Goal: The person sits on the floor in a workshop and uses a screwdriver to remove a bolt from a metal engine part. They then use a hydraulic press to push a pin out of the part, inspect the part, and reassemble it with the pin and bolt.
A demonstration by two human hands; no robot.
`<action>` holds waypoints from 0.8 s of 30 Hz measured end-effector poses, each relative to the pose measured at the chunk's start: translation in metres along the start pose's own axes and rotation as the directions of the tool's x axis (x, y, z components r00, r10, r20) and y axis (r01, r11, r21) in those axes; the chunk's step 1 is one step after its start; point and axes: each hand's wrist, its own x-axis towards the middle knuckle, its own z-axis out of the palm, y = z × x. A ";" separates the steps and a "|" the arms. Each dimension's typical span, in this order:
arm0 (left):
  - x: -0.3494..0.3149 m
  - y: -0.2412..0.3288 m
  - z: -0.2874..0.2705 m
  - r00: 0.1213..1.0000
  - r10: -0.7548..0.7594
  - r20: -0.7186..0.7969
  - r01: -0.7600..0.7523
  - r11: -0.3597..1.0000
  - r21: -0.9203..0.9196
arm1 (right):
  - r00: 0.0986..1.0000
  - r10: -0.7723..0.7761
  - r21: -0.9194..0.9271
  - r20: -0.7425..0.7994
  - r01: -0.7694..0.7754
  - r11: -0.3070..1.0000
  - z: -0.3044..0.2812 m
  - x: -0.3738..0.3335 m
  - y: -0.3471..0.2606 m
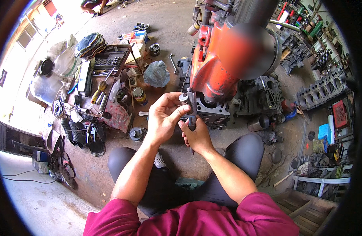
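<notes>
Between thumb and fingers, my left hand (162, 118) pinches a small silvery cylinder (183, 98) with a dark tip. My right hand (198, 137) is closed round the lower part of a dark, slim metal tool (191, 114), held upright right beside the cylinder. Whether the two are one piece I cannot tell, as my fingers cover part of both. Just beyond my hands stands a large orange machine (212, 59), over an engine block (212, 112) with a round bore below it.
A low bench at left carries a tool tray (110, 59), a screwdriver (99, 92) and rags. Beside it stand a yellow can (139, 96) and a crumpled plastic bag (157, 74). Another engine block (324, 92) lies at right, near a red case (340, 114). Sandals (75, 133) sit at left.
</notes>
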 end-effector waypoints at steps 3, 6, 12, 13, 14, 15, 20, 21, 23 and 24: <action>0.004 0.000 -0.003 0.996 -0.091 -0.019 0.091 0.996 -0.006 | 1.000 -0.005 -0.013 -0.006 0.005 1.000 0.000 0.000 0.000; 0.008 -0.004 -0.005 0.976 -0.213 -0.045 0.212 0.977 -0.033 | 0.999 -0.042 -0.018 -0.010 0.042 0.999 -0.001 0.001 0.001; 0.010 -0.020 -0.004 0.970 -0.221 -0.103 0.232 0.965 0.125 | 0.990 -0.141 -0.081 -0.032 0.138 0.987 0.001 0.005 0.007; 0.010 -0.022 -0.003 0.970 -0.216 -0.109 0.232 0.959 0.164 | 0.990 -0.137 -0.094 -0.032 0.134 0.987 0.001 0.006 0.007; 0.010 -0.025 -0.003 0.967 -0.227 -0.117 0.246 0.949 0.199 | 0.994 -0.103 -0.096 -0.032 0.100 0.990 0.001 0.007 0.008; 0.010 -0.027 -0.002 0.963 -0.235 -0.130 0.259 0.944 0.207 | 0.990 -0.135 -0.105 -0.031 0.131 0.986 0.002 0.008 0.008; 0.008 -0.029 -0.001 0.968 -0.182 -0.173 0.233 0.908 0.349 | 0.990 -0.138 -0.103 -0.023 0.135 0.985 0.004 0.009 0.010; 0.008 -0.030 0.000 0.966 -0.184 -0.181 0.238 0.903 0.358 | 0.990 -0.141 -0.110 -0.022 0.138 0.984 0.004 0.009 0.010; 0.009 -0.030 0.000 0.968 -0.162 -0.191 0.224 0.902 0.370 | 0.989 -0.146 -0.122 -0.018 0.143 0.982 0.005 0.008 0.010; 0.009 -0.030 0.000 0.966 -0.166 -0.197 0.229 0.902 0.365 | 0.991 -0.137 -0.118 -0.015 0.134 0.984 0.005 0.008 0.010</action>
